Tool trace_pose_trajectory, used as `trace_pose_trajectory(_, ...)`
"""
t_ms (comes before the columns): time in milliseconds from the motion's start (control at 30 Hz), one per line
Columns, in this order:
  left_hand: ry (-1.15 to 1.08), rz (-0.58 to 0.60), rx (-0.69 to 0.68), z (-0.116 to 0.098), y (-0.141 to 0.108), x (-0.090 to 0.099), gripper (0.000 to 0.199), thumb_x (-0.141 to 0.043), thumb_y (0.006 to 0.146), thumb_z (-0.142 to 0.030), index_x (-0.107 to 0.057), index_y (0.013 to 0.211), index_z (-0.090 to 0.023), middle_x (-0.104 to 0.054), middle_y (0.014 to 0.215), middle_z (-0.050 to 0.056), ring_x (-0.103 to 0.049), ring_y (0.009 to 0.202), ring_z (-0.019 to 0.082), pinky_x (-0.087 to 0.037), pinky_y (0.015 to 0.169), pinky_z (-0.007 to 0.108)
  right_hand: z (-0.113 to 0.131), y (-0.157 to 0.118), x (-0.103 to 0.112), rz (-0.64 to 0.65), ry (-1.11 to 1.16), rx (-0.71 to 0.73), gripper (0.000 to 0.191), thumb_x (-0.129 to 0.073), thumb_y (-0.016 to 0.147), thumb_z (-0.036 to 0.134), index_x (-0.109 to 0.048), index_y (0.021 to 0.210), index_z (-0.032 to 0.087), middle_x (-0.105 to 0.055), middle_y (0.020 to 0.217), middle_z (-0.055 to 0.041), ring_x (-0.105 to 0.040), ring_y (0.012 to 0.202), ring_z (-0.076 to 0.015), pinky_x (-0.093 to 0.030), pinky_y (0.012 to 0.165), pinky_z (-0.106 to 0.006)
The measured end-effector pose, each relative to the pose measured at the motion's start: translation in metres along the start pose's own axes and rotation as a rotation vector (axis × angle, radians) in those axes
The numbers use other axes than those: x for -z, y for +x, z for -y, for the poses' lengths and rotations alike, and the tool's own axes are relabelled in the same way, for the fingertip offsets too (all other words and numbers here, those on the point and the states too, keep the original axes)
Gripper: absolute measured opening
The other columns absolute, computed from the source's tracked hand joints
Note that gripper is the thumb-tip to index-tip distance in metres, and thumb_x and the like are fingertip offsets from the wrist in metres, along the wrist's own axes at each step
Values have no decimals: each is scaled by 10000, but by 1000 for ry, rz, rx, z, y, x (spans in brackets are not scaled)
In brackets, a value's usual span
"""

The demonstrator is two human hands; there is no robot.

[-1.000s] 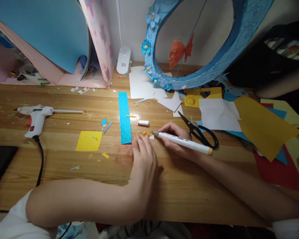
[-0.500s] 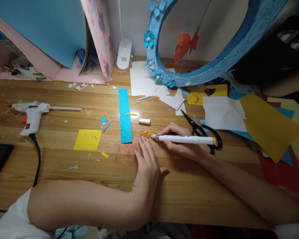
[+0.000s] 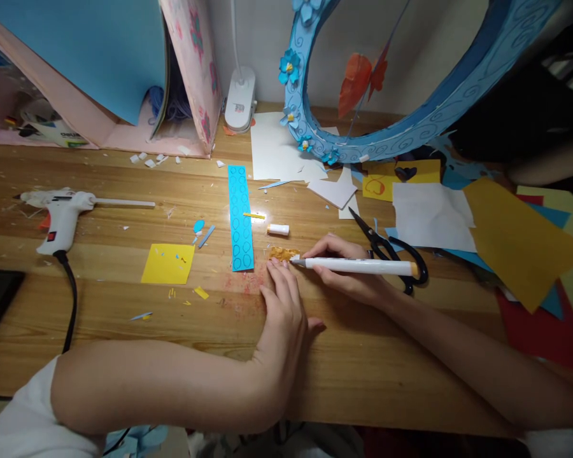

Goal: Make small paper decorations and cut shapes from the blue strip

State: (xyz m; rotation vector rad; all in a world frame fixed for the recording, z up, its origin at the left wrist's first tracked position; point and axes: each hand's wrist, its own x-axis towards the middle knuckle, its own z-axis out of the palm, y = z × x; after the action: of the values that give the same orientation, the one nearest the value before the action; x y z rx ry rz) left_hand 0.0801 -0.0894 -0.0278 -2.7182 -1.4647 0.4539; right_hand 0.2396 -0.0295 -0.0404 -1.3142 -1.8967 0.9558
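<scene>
My right hand (image 3: 344, 270) grips a white marker (image 3: 367, 267) in a writing hold. The grey tip end touches the right part of a small paper strip (image 3: 284, 252). Most of that strip is coloured orange-brown, with a white bit at its right end. Lying flat with fingers stretched, my left hand (image 3: 282, 305) rests its fingertips on the strip's lower edge and holds nothing in a grasp. Just beyond the strip is the marker's white cap (image 3: 278, 229). To the left, a blue paper strip (image 3: 240, 238) bears rows of drawn circles.
Black scissors (image 3: 377, 240) lie by my right hand. A hot glue gun (image 3: 62, 213) and a yellow paper square (image 3: 167, 263) are at left. Behind stands a blue ring (image 3: 298, 130) with paper flowers. Coloured sheets (image 3: 516, 242) pile up at right.
The camera view has shifted slightly. My right hand keeps the marker's tip on the small strip, with little visible movement. My left hand stays in place.
</scene>
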Motion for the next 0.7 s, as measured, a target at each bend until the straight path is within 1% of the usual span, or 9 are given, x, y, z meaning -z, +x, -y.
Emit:
trace_pose_trajectory(133,195,-49,10,-3,1,-1,835,-399,845,-579,-349,1353,82,-392,1376,322,-372,1295,405,-407,997,456,1,0,0,28,-16,-13,53,-587,759,191,-622,797,182,-622,742,-27,-555,646,-156,-411,574,-264)
trace_pose_trajectory(233,318,-79,14,-4,1,-1,925,-355,828,-635,-334,1328,144,-400,1347,356,-420,1253,412,-446,950,430,2,0,1,50,-2,-33,65,-576,770,212,-619,809,183,-621,752,-37,-555,654,-165,-412,578,-274)
trace_pose_trajectory(400,367,-105,-6,-3,-1,0,927,-335,835,-638,-336,1324,150,-410,1336,358,-430,1243,407,-462,915,416,2,0,1,64,28,-51,67,-571,776,226,-606,819,189,-625,767,-41,-549,655,-168,-405,569,-277)
trace_pose_trajectory(567,345,-89,1,-3,1,0,917,-341,826,-646,-364,1320,126,-424,1332,348,-447,1229,398,-456,913,427,1,0,1,51,73,-43,53,-562,770,232,-579,792,188,-611,737,-33,-529,639,-160,-389,559,-269)
trace_pose_trajectory(700,329,-69,-5,-3,2,3,904,-351,838,-624,-349,1321,140,-426,1326,354,-444,1230,405,-457,910,419,-2,-1,1,32,102,-51,66,-560,762,253,-538,756,191,-575,689,-12,-486,598,-144,-358,529,-257)
